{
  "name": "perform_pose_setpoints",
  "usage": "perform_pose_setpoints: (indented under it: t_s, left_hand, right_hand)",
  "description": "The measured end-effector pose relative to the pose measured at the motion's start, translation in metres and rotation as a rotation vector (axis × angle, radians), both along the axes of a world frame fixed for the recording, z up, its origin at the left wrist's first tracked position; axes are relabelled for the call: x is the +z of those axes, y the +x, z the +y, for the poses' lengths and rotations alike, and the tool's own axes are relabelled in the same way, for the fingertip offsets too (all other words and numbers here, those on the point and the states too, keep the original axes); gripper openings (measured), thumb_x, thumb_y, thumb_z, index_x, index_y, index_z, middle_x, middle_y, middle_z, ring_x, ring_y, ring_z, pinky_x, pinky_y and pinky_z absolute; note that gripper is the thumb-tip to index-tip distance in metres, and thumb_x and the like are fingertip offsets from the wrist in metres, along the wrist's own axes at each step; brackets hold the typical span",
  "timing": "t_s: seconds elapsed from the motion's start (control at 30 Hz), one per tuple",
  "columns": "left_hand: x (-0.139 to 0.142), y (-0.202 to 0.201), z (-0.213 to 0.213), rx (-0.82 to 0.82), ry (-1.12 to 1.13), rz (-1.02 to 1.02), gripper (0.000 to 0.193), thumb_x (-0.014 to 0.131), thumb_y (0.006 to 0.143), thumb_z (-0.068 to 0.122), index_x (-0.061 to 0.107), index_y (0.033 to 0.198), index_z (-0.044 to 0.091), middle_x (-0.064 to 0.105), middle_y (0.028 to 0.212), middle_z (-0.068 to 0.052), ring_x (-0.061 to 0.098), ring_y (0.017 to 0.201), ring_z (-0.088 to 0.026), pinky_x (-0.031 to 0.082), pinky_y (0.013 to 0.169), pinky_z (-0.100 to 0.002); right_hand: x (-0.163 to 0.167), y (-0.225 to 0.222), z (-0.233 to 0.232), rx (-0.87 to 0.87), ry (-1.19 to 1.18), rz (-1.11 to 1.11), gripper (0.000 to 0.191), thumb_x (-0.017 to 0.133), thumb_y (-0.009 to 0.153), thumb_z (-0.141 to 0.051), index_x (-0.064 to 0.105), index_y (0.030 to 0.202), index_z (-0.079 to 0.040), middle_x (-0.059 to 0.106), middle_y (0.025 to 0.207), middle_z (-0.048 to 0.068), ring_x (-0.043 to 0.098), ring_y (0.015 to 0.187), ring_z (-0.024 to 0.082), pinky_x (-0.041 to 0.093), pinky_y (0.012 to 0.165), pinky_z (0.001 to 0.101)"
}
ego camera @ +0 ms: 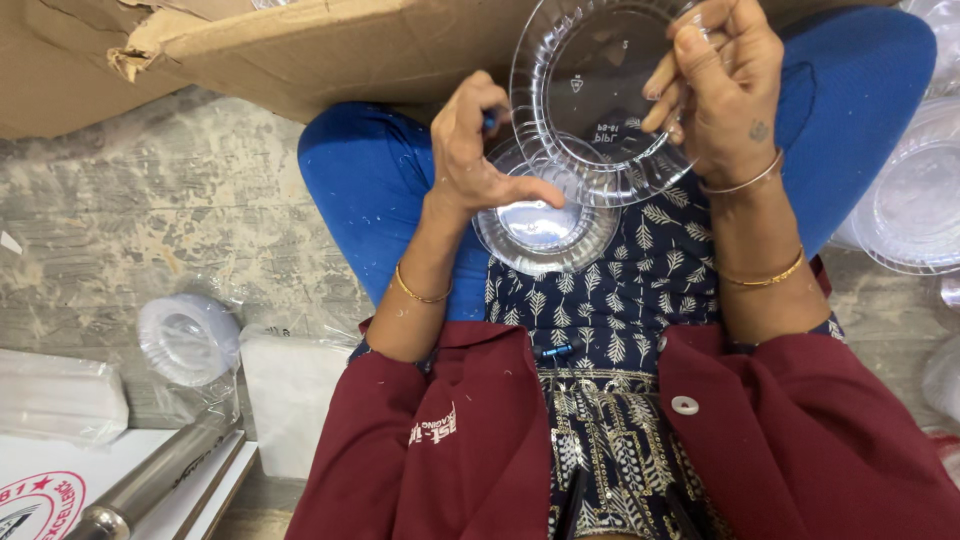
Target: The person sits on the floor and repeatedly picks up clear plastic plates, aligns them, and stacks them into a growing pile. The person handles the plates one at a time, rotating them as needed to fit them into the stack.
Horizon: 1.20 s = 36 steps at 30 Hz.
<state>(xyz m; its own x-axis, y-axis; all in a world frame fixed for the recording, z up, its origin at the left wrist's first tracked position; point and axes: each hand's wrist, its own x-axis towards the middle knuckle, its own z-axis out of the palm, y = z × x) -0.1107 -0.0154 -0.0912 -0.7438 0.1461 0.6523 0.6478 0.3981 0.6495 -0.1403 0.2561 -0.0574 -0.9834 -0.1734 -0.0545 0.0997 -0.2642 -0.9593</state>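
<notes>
I sit cross-legged on the floor. My right hand (718,85) grips the rim of a clear ribbed plastic plate (590,95), held up and tilted over my lap. My left hand (478,150) holds a small blue pen-like object (490,122) at the plate's left edge, thumb stretched out. Under the plate, a second clear plastic bowl-shaped dish (545,230) rests on my lap on the patterned blue cloth.
A torn cardboard box (300,50) lies ahead. A stack of clear plates in a plastic bag (188,338) and white packets (60,395) sit at the left. More clear plates (915,195) are at the right. A metal tube (150,480) lies at the lower left.
</notes>
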Motion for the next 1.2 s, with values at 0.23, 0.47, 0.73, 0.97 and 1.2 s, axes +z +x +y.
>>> perform_pose_setpoints:
  t_s: [0.23,0.47,0.73,0.97,1.2]
  left_hand:
    - [-0.003,0.003,0.001,-0.067,-0.075,-0.001,0.084,0.088,0.064,0.076,0.047,0.086,0.005,0.046,0.073,-0.005,0.048,0.063,-0.019,0.044,0.056,-0.034]
    - [-0.005,0.008,0.007,-0.028,-0.048,0.064,0.07,0.087,0.07,0.067,0.051,0.084,0.008,0.051,0.076,-0.006,0.055,0.07,-0.022,0.049,0.059,-0.033]
    - [-0.007,0.005,0.006,0.003,-0.059,0.002,0.082,0.08,0.068,0.076,0.049,0.086,0.003,0.046,0.071,-0.005,0.048,0.062,-0.019,0.042,0.054,-0.033]
    - [-0.024,0.013,0.009,-0.112,-0.139,0.004,0.06,0.087,0.079,0.057,0.053,0.085,0.008,0.047,0.074,-0.005,0.049,0.067,-0.021,0.041,0.055,-0.033]
    - [0.004,0.003,0.001,-0.009,0.012,-0.045,0.093,0.086,0.058,0.077,0.051,0.102,0.003,0.052,0.082,-0.006,0.05,0.065,-0.014,0.043,0.056,-0.029]
  right_hand:
    - [-0.006,-0.002,0.005,0.05,-0.033,0.029,0.012,0.056,0.124,-0.006,0.05,0.118,0.002,0.064,0.084,0.019,0.064,0.057,0.02,0.041,0.041,0.0222]
    - [-0.009,-0.002,0.006,0.011,-0.04,0.019,0.01,0.055,0.121,-0.006,0.05,0.118,0.001,0.065,0.082,0.018,0.065,0.056,0.02,0.042,0.04,0.0216]
    - [-0.013,-0.002,0.005,0.015,-0.083,0.027,0.011,0.056,0.124,-0.005,0.05,0.118,0.003,0.064,0.09,0.017,0.066,0.061,0.021,0.044,0.043,0.0232]
    - [-0.003,-0.003,0.004,-0.015,-0.04,0.037,0.011,0.056,0.122,-0.007,0.05,0.117,0.001,0.065,0.084,0.018,0.065,0.057,0.02,0.042,0.041,0.0221]
    - [-0.001,-0.002,0.006,0.051,-0.025,0.035,0.012,0.057,0.124,-0.007,0.051,0.118,0.002,0.065,0.083,0.018,0.065,0.057,0.021,0.042,0.041,0.0222]
